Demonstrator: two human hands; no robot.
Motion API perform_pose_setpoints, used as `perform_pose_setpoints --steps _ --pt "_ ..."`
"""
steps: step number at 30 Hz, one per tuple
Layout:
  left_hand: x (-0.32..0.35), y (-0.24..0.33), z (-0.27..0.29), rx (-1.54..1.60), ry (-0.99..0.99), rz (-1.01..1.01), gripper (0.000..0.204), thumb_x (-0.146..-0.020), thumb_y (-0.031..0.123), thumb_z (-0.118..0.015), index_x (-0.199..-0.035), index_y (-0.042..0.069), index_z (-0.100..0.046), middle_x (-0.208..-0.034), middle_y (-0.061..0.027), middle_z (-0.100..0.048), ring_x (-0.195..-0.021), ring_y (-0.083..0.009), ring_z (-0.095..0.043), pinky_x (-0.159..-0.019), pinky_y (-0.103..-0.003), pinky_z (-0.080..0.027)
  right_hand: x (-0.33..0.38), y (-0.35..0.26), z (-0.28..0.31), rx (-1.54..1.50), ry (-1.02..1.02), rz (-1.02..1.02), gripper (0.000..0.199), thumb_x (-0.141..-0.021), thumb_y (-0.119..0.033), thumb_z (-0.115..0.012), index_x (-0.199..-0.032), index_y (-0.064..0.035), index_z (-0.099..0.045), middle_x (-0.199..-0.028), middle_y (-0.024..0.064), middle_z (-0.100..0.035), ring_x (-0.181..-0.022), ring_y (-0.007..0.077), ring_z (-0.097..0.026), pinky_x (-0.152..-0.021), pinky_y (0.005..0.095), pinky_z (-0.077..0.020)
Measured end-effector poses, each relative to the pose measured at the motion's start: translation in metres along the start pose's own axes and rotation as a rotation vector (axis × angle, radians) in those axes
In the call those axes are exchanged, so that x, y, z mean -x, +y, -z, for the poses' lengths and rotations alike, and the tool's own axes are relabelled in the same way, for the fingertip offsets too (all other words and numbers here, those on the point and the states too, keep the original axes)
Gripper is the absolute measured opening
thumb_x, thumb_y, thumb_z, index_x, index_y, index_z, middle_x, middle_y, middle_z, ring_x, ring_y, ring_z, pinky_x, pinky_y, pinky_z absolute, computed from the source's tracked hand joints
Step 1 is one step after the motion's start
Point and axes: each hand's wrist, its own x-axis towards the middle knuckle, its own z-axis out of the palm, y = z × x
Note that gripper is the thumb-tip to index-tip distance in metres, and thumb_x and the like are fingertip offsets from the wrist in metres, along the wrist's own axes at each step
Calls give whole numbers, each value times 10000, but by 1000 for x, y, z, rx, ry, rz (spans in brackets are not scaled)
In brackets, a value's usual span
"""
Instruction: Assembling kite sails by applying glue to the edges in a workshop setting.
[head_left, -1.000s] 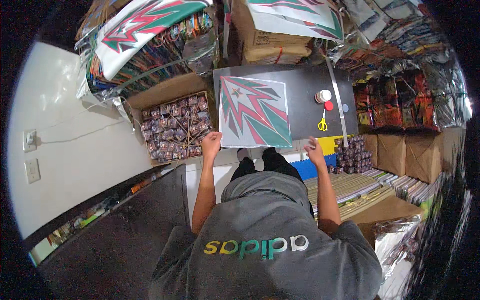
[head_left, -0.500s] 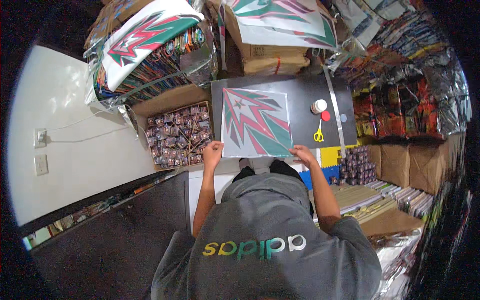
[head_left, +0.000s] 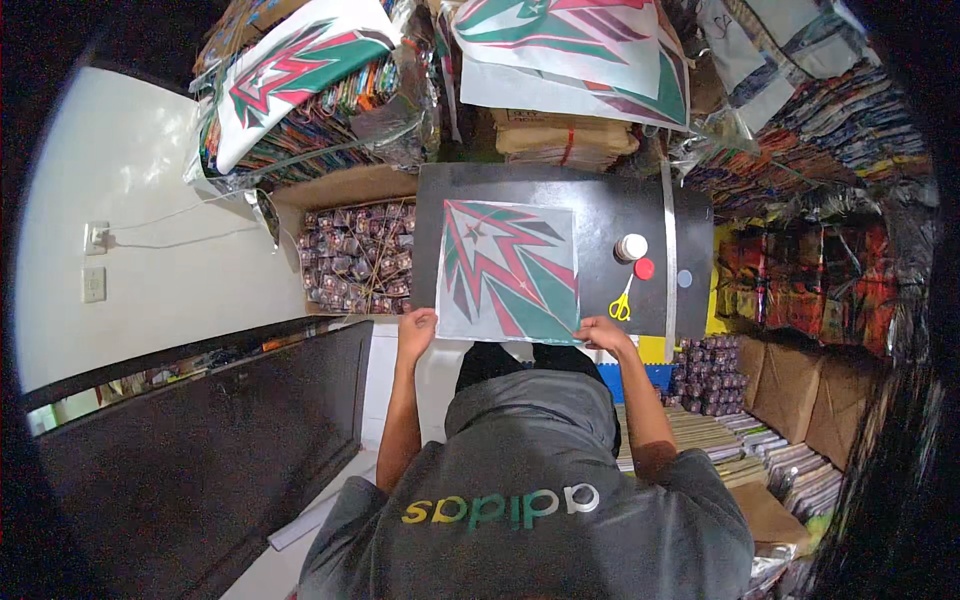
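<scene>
A square sheet [head_left: 510,275] printed in green, red, grey and white, with a star near one corner, lies over a black tabletop [head_left: 580,195]. Its near left corner is pinched by my left hand [head_left: 418,325]. At the near right corner, my right hand [head_left: 604,335] grips the edge between thumb and fingers. To the right of the sheet are yellow-handled scissors [head_left: 620,307], a red round lid [head_left: 644,268], and a white-capped jar [head_left: 630,247].
A silver strip [head_left: 670,230] and a grey disc [head_left: 685,278] lie toward the tabletop's right. Left stands a cardboard box [head_left: 355,188] of small wrapped items. Similar printed sheets [head_left: 570,60] drape over stacked goods behind. Bundled packs [head_left: 800,270] fill the right side.
The view has tilted, so the tabletop and sheet appear lower in the picture. Both hands keep hold of the sheet's near corners.
</scene>
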Motion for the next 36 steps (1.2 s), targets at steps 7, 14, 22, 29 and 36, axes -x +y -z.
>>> perform_pose_setpoints --steps 7,14,22,29,36 --pt "9 14 -2 103 -151 -13 238 -899 73 -680 -1133 36 -654 -862 -50 -695 -784 -127 -668 -736 -286 -542 -29 8 32 137 -70 286 129 -906 -168 -742 -839 -112 -648 -703 -94 -506 -647 31 -456 -582 233 -370" --pt "-14 -4 -5 192 -132 -120 242 -904 11 -691 -1135 37 -621 -907 -18 -668 -805 -107 -642 -736 -268 -524 -47 -15 40 312 53 472 164 -875 -153 -729 -903 -7 -659 -684 13 -561 -663 110 -505 -624 323 -441" --pt "-104 -8 9 207 75 -371 208 -920 69 -709 -1108 17 -638 -900 -29 -662 -778 -98 -595 -704 -250 -482 -79 -94 28 669 436 703 256 -826 -211 -760 -847 14 -639 -791 188 -634 -758 354 -616 -697 432 -484" --pt "-138 40 10 -46 105 -420 156 -943 94 -663 -1073 10 -644 -863 -98 -685 -710 -160 -599 -670 -302 -479 -111 -107 34 850 523 883 229 -806 -194 -737 -860 11 -651 -893 165 -664 -946 366 -599 -835 482 -468" --pt "-148 24 4 -147 213 -531 154 -909 53 -658 -1051 2 -625 -899 -131 -650 -777 -295 -601 -745 -391 -483 -111 -104 27 905 521 832 208 -814 -188 -717 -958 -42 -686 -944 123 -665 -1044 319 -575 -899 476 -414"
